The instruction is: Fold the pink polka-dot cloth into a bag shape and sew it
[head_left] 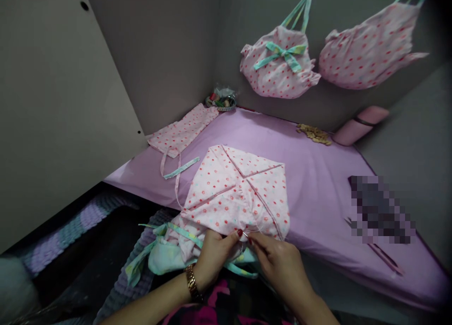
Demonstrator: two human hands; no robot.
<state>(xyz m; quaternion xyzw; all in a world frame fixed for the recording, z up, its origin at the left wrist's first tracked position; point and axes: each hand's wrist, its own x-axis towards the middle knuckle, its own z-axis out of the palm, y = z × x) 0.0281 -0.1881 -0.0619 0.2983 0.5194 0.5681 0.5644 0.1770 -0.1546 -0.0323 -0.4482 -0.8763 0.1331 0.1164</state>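
Observation:
Pink fabric with red dots (219, 193) lies over the table's near edge, with folded seams meeting near its middle. At its lower edge my left hand (219, 252) pinches the cloth between thumb and fingers. Close beside it, my right hand (278, 259) is closed on a thin needle (245, 233), whose tip points toward my left thumb. A fine thread loops over the cloth above my right fingers. Mint green fabric with ties (165, 257) hangs below and to the left of the pink piece.
A lilac cloth covers the table (318, 184). Folded dotted fabric (187, 127) and a small basket (226, 104) sit at the back left. Two dotted bags (278, 80) hang above. A pink bottle (360, 125), nuts (314, 133), a blurred dark object and scissors (384, 257) are right.

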